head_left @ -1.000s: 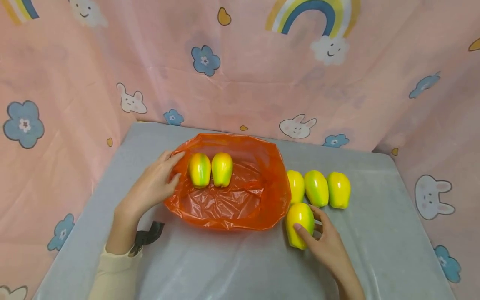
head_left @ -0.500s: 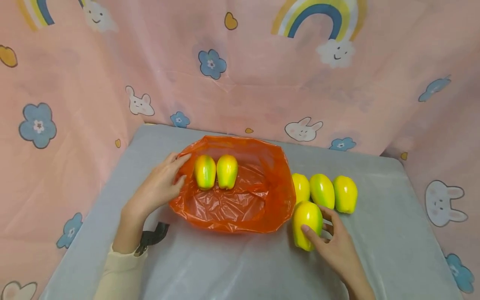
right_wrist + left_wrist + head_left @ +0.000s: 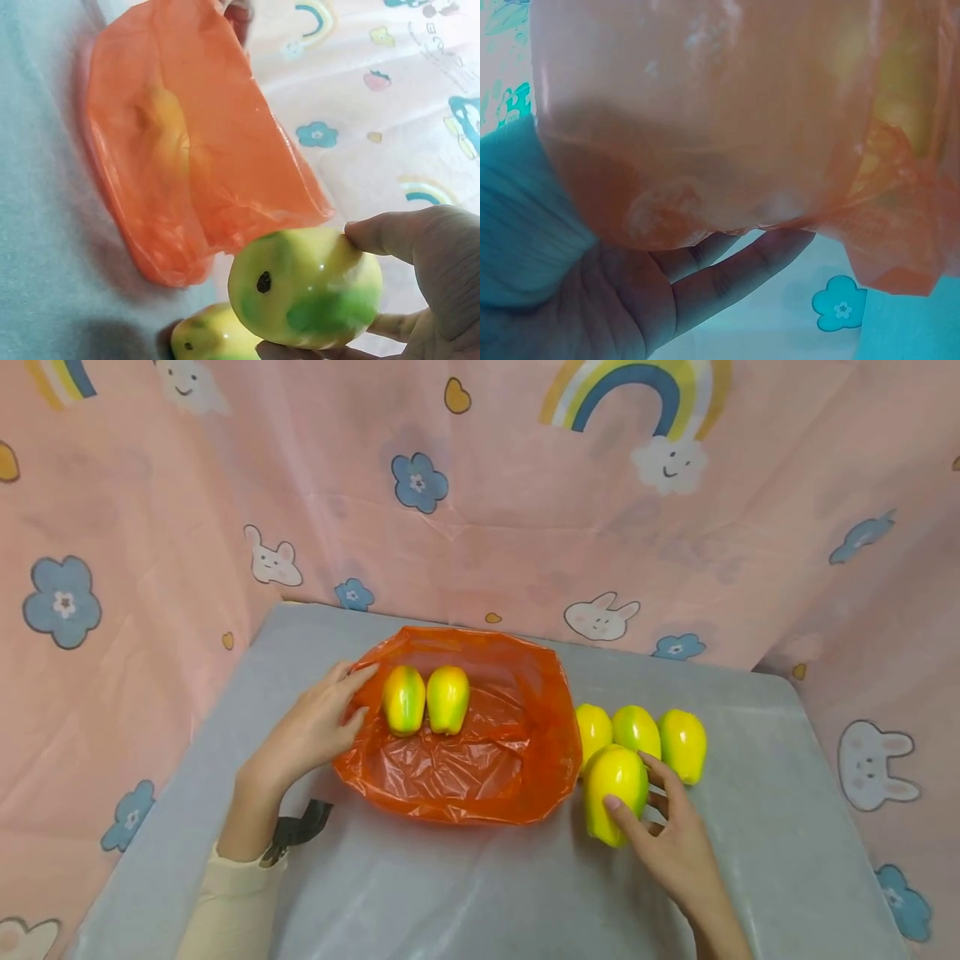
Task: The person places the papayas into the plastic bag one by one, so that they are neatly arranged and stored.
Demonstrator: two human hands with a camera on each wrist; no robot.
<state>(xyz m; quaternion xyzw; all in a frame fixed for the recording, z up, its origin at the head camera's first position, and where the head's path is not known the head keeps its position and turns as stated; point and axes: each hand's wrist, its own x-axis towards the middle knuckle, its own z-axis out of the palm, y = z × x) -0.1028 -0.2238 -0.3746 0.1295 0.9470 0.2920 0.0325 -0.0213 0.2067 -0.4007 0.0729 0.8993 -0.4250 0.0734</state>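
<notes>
An orange plastic bag (image 3: 457,810) stands with its mouth wide open in the head view. Two yellow-green papayas (image 3: 447,700) lie inside it, side by side at the left. My left hand (image 3: 315,722) holds the bag's left rim; in the left wrist view the orange film covers part of that hand. My right hand (image 3: 671,835) grips another papaya (image 3: 613,793) between thumb and fingers, just off the bag's right front side. In the right wrist view this papaya (image 3: 304,289) shows its dark-spotted end, and the bag (image 3: 187,150) is behind it.
Three more papayas (image 3: 682,746) stand in a row right of the bag, the nearest partly hidden by it and by the held one. A grey cloth (image 3: 450,893) covers the table. Pink printed curtains (image 3: 495,527) enclose the back and sides.
My right hand has raised the gripped papaya a little and moved it towards the back, so it now overlaps the row behind. The left hand stays at the bag's rim. The head view shifts slightly.
</notes>
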